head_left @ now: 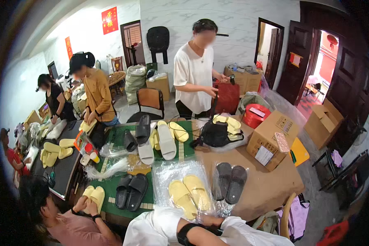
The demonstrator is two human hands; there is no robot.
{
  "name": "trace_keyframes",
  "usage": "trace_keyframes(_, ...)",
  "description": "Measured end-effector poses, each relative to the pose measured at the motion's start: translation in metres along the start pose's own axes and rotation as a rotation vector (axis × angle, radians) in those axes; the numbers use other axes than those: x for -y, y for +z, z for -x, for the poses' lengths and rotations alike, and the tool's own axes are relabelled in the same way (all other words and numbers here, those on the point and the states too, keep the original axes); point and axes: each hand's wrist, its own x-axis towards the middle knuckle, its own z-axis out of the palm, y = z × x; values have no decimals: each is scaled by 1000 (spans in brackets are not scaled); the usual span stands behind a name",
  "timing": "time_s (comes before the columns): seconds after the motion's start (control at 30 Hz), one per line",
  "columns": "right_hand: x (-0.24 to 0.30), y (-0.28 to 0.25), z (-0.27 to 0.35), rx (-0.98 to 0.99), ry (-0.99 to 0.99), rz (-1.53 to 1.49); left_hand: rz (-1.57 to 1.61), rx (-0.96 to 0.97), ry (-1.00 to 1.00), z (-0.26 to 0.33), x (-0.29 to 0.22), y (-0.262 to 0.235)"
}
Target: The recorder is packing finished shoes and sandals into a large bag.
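Low in the view, my left forearm in a white sleeve crosses to the right with a black band around it. My left hand is at the lower edge, its fingers hidden. Behind it my right hand comes from the other white sleeve, near the lower end of a pair of yellow slippers; its fingers are mostly hidden. Those slippers lie on a clear plastic bag or inside it; I cannot tell which. To their right are dark brown slippers in clear plastic, to their left black slippers.
Grey slippers, a black bag and a cardboard box occupy the table's far side. A person in white stands beyond. At left a person in pink handles yellow slippers. A chair back is at right.
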Motion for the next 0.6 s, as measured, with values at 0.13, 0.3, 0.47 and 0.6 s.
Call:
trace_keyframes(0.13,-1,2,9,41,7,41,-8,32,68,-13,0,6)
trace_keyframes(0.3,7,-7,8,76,-5,110,-43,88,135,-30,-5,14)
trace_keyframes(0.47,18,-19,1,85,-25,177,-73,166,182,-51,-10,20)
trace_keyframes(0.6,23,-27,-7,35,-32,207,-57,275,203,-62,-11,16)
